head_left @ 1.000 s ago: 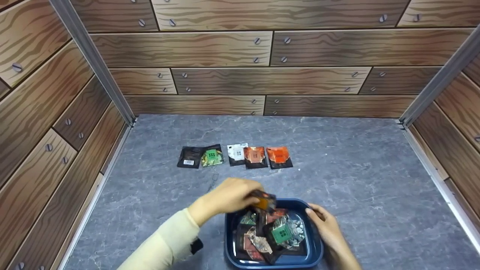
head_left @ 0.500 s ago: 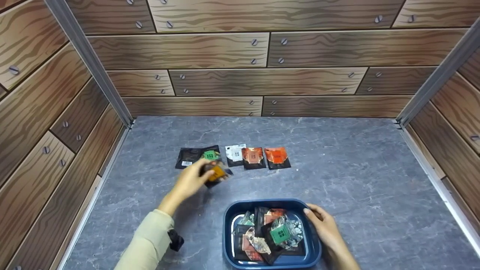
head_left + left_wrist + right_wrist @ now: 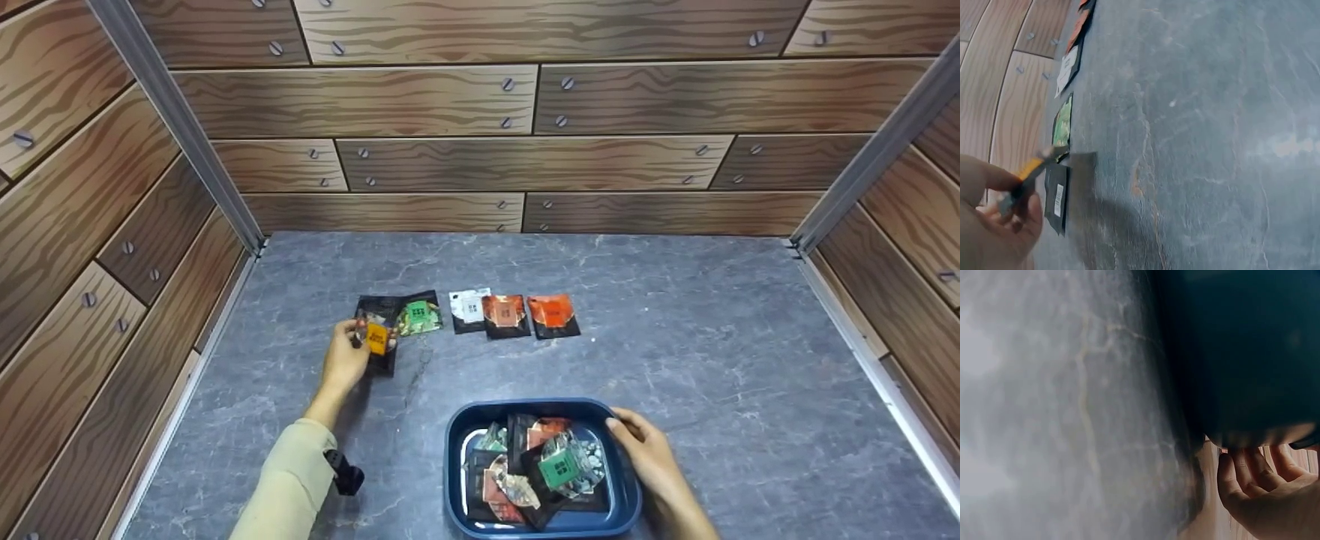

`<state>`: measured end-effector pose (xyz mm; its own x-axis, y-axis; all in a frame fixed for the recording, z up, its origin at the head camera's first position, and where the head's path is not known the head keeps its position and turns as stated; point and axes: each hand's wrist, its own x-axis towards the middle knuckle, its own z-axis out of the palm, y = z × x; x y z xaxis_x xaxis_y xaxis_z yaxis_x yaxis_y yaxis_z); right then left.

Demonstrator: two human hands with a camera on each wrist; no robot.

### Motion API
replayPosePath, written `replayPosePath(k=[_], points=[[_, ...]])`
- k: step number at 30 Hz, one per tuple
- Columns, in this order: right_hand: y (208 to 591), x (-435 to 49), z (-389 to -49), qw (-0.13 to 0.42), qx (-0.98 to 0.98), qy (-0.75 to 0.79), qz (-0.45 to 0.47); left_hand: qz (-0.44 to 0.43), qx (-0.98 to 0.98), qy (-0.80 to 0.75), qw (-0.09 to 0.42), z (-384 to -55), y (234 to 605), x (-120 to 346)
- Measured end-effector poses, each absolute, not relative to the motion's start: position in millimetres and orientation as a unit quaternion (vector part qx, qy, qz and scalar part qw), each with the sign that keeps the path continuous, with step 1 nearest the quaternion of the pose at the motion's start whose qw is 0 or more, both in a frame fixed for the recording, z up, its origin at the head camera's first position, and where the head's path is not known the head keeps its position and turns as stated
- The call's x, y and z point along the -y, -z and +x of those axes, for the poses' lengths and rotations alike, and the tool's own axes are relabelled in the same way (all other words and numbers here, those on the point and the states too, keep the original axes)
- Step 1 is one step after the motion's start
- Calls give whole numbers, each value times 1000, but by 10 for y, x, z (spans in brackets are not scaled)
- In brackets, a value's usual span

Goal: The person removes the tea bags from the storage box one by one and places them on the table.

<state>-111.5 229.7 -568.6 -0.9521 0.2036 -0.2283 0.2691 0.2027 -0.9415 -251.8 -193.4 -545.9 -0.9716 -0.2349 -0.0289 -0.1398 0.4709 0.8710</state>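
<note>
My left hand [image 3: 346, 358] pinches a black sachet with an orange label [image 3: 377, 339] between thumb and fingers. In the left wrist view that sachet is edge-on and blurred, raised off the table near a black sachet with a barcode [image 3: 1058, 200]. Beside the barcode one lies a green-label sachet [image 3: 419, 318]. My right hand [image 3: 652, 454] grips the right side of a blue plastic basin [image 3: 451, 480], thumb at the rim. The right wrist view has its fingertips [image 3: 1227, 467] against the basin's outer wall. Several mixed sachets [image 3: 559, 466] lie heaped in the basin.
Further right in the row are a white sachet [image 3: 466, 307], an orange-brown sachet [image 3: 506, 315] overlapping it, and a bright orange sachet [image 3: 555, 315]. Wood-patterned panels [image 3: 435, 165] wall in the grey marbled tabletop [image 3: 720, 360] at the back and sides.
The left hand has carried the orange-label sachet from above the basin, up and left, to the left end of the row. My right hand stays on the basin.
</note>
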Motion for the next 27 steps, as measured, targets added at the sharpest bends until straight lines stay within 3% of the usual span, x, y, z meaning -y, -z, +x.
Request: replayPosePath(k=[9, 18, 27], points=[[5694, -2288, -1114, 25, -777, 612, 148, 163, 867, 470, 28, -2461, 5517, 1996], [5692, -2296, -1107, 22, -779, 609, 145, 153, 920, 361, 14, -2394, 5504, 1970], [5697, -2291, -1112, 8, -779, 608, 150, 112, 934, 334, 61, -2372, 5434, 1832]])
